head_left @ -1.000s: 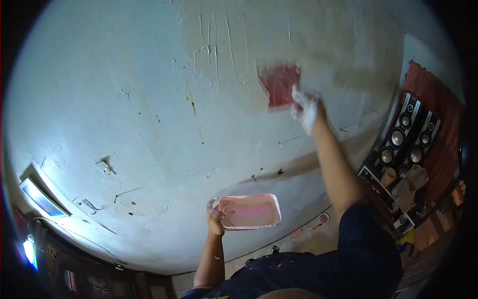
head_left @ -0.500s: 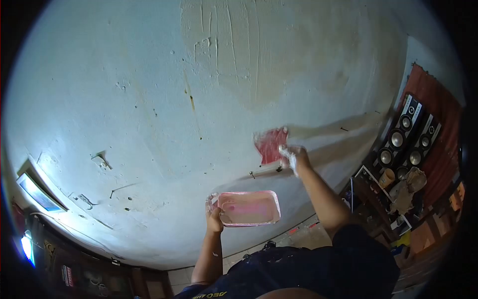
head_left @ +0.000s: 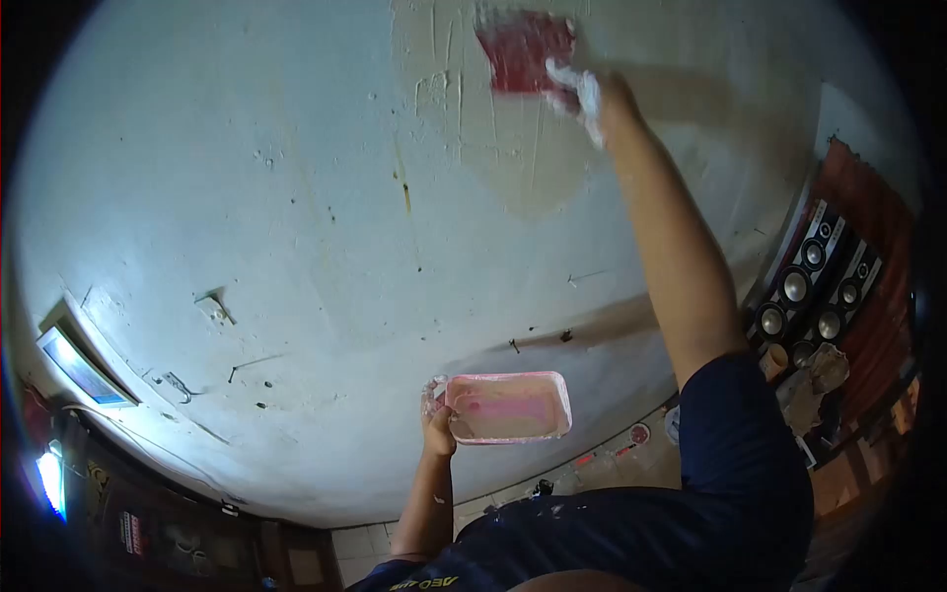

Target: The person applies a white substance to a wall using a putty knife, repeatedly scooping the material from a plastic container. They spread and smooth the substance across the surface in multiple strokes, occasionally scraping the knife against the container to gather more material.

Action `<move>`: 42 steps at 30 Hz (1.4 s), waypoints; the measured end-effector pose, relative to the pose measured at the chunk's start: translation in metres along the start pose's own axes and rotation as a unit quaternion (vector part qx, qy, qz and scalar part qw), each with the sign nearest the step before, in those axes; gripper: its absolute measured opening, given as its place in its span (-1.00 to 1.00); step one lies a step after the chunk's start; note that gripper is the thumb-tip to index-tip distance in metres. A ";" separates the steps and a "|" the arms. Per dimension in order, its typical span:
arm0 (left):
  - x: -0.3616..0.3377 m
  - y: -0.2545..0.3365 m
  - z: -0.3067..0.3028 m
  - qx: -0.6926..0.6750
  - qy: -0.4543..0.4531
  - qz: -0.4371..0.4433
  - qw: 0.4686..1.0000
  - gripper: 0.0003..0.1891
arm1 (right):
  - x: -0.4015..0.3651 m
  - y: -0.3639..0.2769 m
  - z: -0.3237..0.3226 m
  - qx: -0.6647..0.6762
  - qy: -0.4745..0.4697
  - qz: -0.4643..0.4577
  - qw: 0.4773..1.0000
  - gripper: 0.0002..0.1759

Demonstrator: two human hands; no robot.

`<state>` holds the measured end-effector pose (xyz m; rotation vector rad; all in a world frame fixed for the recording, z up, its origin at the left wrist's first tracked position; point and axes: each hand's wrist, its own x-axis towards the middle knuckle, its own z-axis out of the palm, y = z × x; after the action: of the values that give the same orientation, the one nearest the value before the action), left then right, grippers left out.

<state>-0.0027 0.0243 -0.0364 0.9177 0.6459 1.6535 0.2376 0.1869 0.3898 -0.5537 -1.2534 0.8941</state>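
Observation:
A pink rectangular tray [head_left: 564, 407] with whitish residue inside is gripped at its left end by my left hand [head_left: 438, 419], whose fingers are smeared white. Higher up, my right hand [head_left: 590, 99], coated in white, holds a dark red flat spreader [head_left: 523, 54] by its lower right corner. The spreader lies against the wall [head_left: 335, 237], over a beige patch with raised drip lines. Its upper edge carries white paste.
Nails and a small fixture [head_left: 215, 308] stick out of the wall. Tall speakers [head_left: 797, 286] stand by a red curtain [head_left: 858, 217] at the right. A lit screen [head_left: 87, 365] is at the far left. Several items lie on the floor below.
My right hand has moved up the wall with the red spreader, from just above the tray to the beige patch. The tray in my left hand has shifted slightly right in view.

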 end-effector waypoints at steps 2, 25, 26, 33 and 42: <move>-0.003 0.008 0.002 0.017 0.029 -0.022 0.999 -0.41 | -0.062 0.049 -0.016 -0.097 0.054 0.123 0.986 -0.62; -0.016 0.023 -0.010 0.043 0.041 -0.012 0.998 -0.43 | -0.114 0.076 0.022 -0.179 0.031 0.168 0.969 -0.71; -0.018 0.023 -0.009 0.039 0.044 -0.013 0.998 -0.43 | -0.145 0.120 0.000 -0.057 0.020 0.203 0.977 -0.69; -0.019 0.028 -0.016 0.037 -0.003 0.029 0.999 -0.44 | -0.209 0.113 -0.021 -0.127 -0.067 0.244 0.959 -0.78; -0.027 0.017 -0.010 0.015 0.045 0.027 0.998 -0.43 | 0.017 -0.063 0.024 -0.010 0.048 0.005 0.999 -0.77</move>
<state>-0.0176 -0.0056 -0.0350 0.8935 0.7147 1.7459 0.2320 0.1633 0.4548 -0.6117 -1.1749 0.8552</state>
